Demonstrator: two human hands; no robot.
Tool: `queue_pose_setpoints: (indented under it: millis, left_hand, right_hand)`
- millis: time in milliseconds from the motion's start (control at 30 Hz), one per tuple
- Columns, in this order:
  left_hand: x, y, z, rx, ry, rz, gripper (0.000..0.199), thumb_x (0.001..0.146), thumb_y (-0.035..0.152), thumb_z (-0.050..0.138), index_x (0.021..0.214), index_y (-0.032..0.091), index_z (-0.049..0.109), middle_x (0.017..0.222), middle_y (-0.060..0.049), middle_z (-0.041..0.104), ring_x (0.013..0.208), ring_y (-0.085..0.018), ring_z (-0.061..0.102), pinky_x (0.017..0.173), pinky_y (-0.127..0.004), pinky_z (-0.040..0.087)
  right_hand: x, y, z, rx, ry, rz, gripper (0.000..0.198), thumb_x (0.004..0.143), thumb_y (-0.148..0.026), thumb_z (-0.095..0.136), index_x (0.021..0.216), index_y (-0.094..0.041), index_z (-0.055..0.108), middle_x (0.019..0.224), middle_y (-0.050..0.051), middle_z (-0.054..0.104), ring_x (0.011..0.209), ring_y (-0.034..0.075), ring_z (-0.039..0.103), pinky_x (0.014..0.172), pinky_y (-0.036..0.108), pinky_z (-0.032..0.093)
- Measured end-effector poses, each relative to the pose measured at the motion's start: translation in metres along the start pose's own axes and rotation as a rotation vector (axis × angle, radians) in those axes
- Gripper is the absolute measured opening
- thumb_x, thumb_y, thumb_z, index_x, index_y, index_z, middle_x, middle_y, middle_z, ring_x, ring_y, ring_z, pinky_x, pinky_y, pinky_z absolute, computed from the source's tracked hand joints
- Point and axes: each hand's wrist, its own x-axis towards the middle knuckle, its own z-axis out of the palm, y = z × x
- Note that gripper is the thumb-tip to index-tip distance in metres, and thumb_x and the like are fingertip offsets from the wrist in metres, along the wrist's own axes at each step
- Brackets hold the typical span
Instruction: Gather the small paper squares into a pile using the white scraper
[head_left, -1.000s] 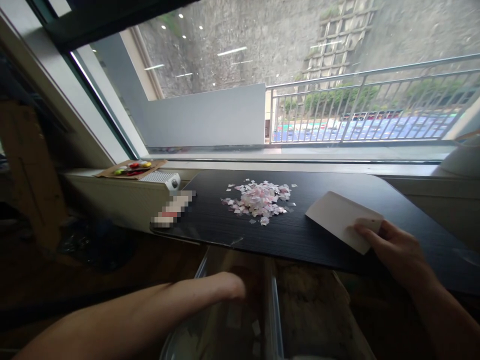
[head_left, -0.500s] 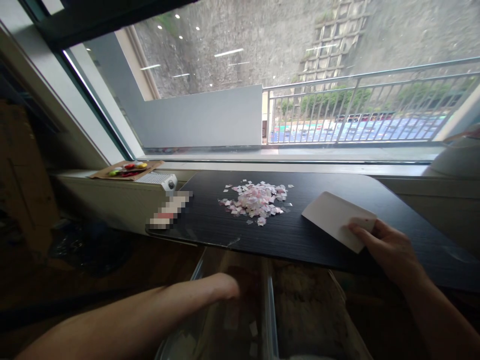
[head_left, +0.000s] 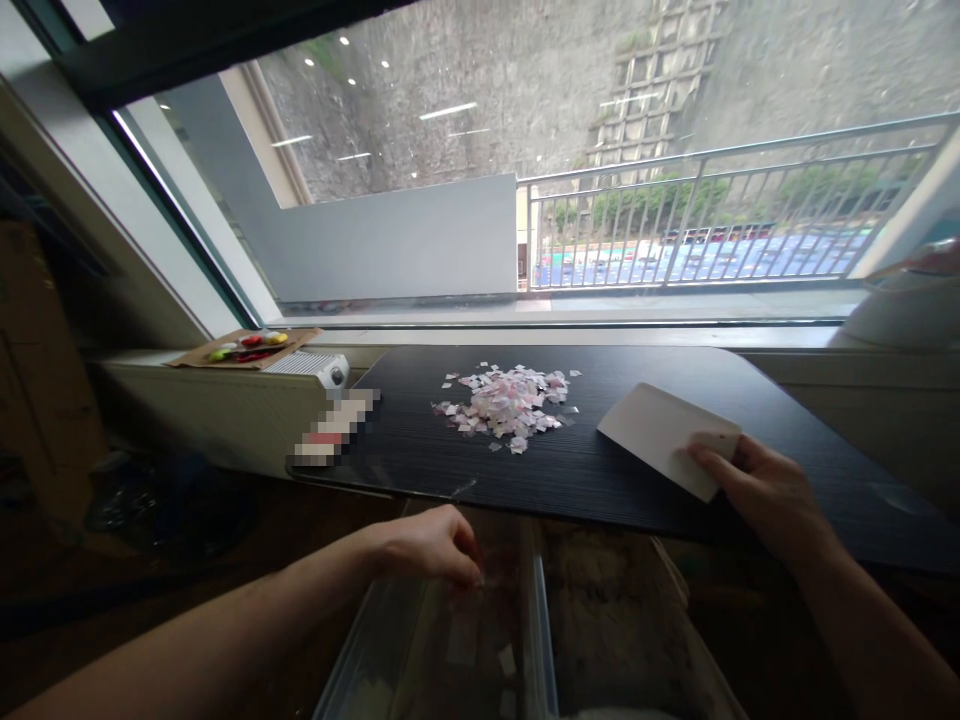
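black wood-grain tabletop point(head_left: 574, 470) with rounded far right corner, light scuff point(head_left: 465, 489) by the front edge. left of middle: loose heap of small square-cut white and pinkish paper scraps point(head_left: 510, 400), strays around it. left end: pixelated beige-and-red item point(head_left: 334, 430), can't identify.

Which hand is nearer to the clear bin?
Left. The left hand is at the mouth of the bin; the right hand is off to its right, holding a white card over the tabletop.
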Motion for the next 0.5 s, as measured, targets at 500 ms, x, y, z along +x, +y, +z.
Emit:
queue_pose_setpoints:
  millis: [500]
  left_hand:
    - [-0.021,0.015,0.0,0.282,0.258,-0.037,0.009,0.06,0.018,0.053,0.06,0.018,0.062,0.061,0.0,0.061,0.067,-0.017,0.057,0.058,-0.025,0.04]
  right_hand:
    - [-0.002,-0.002,0.002,-0.024,0.017,-0.071,0.027,0.067,-0.042,0.063,0.084,-0.022,0.069,0.068,0.002,0.072,0.063,0.023,0.065,0.054,0.031,0.048]
